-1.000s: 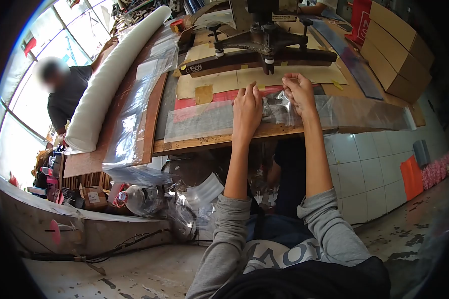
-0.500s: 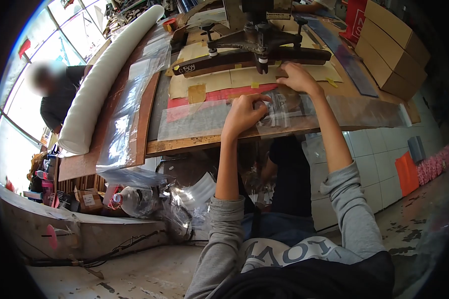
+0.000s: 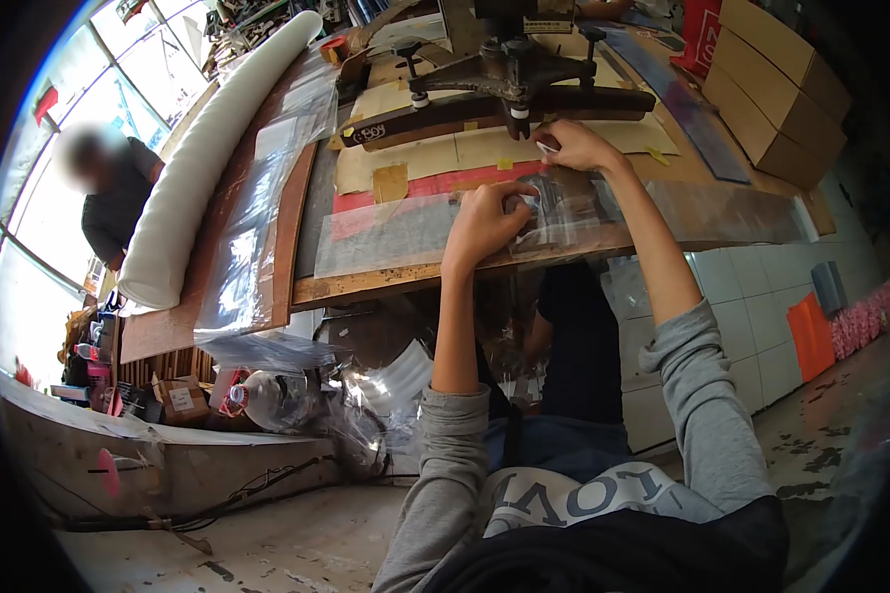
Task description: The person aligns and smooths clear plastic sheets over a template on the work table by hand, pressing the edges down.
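My left hand (image 3: pixel 486 225) rests at the table's front edge, thumb and fingers curled together on a clear plastic sheet (image 3: pixel 391 237). Wrinkled, shiny plastic (image 3: pixel 564 212) lies just right of its fingertips. Further back, my right hand (image 3: pixel 578 148) is closed in a pinch on a small white piece (image 3: pixel 546 148), whose kind I cannot make out. Directly above that hand is a press head with a dark curved bar (image 3: pixel 564 107). Beneath the bar lies tan board (image 3: pixel 420 163) with yellow tape bits, and a red strip (image 3: pixel 435 188) in front of it.
A thick white roll (image 3: pixel 203 188) and clear film (image 3: pixel 237 267) lie along the left side. Cardboard boxes (image 3: pixel 776 99) are stacked at the back right. Beyond the roll is another person (image 3: pixel 119 188). A plastic bottle (image 3: pixel 272 397) and plastic scraps sit below the table.
My right hand has drawn slightly left, its fingers now closing together with a small white piece showing between them. The left hand stays nearly in place on the plastic.
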### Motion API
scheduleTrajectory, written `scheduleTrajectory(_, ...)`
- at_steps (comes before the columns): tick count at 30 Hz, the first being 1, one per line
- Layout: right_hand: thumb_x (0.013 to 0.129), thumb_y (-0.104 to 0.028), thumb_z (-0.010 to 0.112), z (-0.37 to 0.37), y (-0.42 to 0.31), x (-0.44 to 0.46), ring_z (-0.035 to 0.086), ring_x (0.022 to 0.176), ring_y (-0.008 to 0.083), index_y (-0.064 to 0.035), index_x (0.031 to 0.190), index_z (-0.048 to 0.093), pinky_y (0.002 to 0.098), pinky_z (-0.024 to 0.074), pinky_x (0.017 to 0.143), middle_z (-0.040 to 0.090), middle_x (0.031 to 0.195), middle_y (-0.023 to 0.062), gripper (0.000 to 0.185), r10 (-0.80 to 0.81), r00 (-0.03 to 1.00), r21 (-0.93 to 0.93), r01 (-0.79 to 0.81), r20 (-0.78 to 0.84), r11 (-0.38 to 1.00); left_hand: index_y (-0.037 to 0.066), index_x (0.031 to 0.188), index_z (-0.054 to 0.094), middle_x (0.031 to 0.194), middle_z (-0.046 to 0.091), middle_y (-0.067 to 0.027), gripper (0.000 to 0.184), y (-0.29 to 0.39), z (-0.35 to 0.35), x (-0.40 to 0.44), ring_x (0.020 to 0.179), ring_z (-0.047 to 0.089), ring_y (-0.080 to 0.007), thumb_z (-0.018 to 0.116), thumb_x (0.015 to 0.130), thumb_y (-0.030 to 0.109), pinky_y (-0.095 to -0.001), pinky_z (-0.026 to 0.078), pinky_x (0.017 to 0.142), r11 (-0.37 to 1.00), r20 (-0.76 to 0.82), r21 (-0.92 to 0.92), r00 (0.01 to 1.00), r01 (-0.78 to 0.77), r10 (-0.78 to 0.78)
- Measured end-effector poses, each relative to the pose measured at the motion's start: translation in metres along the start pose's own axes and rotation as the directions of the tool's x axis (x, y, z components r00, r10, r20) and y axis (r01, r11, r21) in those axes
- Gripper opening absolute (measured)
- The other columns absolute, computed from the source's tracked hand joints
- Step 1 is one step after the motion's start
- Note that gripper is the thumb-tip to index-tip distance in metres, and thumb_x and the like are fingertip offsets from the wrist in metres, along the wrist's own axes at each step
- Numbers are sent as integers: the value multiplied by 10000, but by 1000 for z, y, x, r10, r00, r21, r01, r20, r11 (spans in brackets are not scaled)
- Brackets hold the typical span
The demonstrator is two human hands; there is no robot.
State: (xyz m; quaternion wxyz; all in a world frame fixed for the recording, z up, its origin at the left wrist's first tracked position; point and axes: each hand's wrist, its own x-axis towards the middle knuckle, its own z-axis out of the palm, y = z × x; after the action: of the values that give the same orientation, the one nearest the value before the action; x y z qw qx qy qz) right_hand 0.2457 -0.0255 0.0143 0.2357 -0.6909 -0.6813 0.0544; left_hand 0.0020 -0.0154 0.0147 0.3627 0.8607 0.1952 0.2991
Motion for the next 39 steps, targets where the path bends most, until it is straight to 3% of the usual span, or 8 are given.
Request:
scheduleTrajectory(4,670,-106,692,-3,-9,-1,633,903,265,-27,982,670,372,461,760,678,866,124,322,114,993,33,-113,-33,993,17,948,704,623,604,-159,301,3,0,-1,586,622,-280,578,702,137,-371,479,628,1000,-34,-21,999,-3,2)
scheduleTrajectory(10,705,-100,657,-11,-41,-33,594,982,252,-131,884,702,469,343,874,686,913,54,187,126,977,-143,-151,-171,978,9,951,698,654,623,-181,306,4,0,-1,627,640,-308,571,702,133,-377,488,651,1000,-39,-17,999,-1,0)
scheduleTrajectory(16,865,-216,579,-10,-47,-64,588,1022,270,-158,1007,709,482,316,914,686,989,52,202,16,994,-206,-38,-106,978,-2,985,685,661,635,-192,305,-12,6,4,620,642,-313,572,736,131,-380,499,671,1000,-143,-25,990,-16,12)
scheduleTrajectory(19,918,-251,521,-16,-51,-62,580,1067,282,-149,1097,679,480,333,931,662,1099,58,260,119,993,-210,-114,12,971,-25,1072,652,729,683,-141,314,-18,6,13,641,669,-180,569,811,128,-308,516,657,987,-97,-67,984,146,-152)
scheduleTrajectory(22,915,-211,519,-13,-47,-56,568,1100,310,-111,1160,640,431,397,927,623,1207,64,292,140,989,-203,-128,45,971,-38,1078,646,771,682,-165,324,-27,10,23,776,674,-230,596,818,148,-353,522,731,990,-149,37,980,138,-131)
scheduleTrajectory(25,909,-177,518,-4,-32,-50,559,1115,334,-58,1177,611,414,428,945,610,1217,104,307,41,999,-124,-42,-4,991,-32,1102,626,876,643,-219,351,-33,8,26,923,623,-305,617,813,169,-395,495,812,901,-199,433,977,20,74)
scheduleTrajectory(33,892,-109,522,-3,-28,-52,541,1137,343,21,1163,565,402,430,977,568,1258,161,304,-98,993,-6,98,-62,995,0,1174,557,983,496,-248,384,-35,-1,30,964,521,-383,529,848,200,-464,462,819,745,-57,664,988,-67,140)
scheduleTrajectory(39,852,-114,581,-4,-32,-57,597,958,338,15,1021,621,388,488,855,634,1012,164,217,-215,953,-107,195,-215,975,-65,1148,550,968,543,-227,408,-29,-12,35,937,555,-346,525,839,201,-421,463,816,669,78,717,976,-196,202)
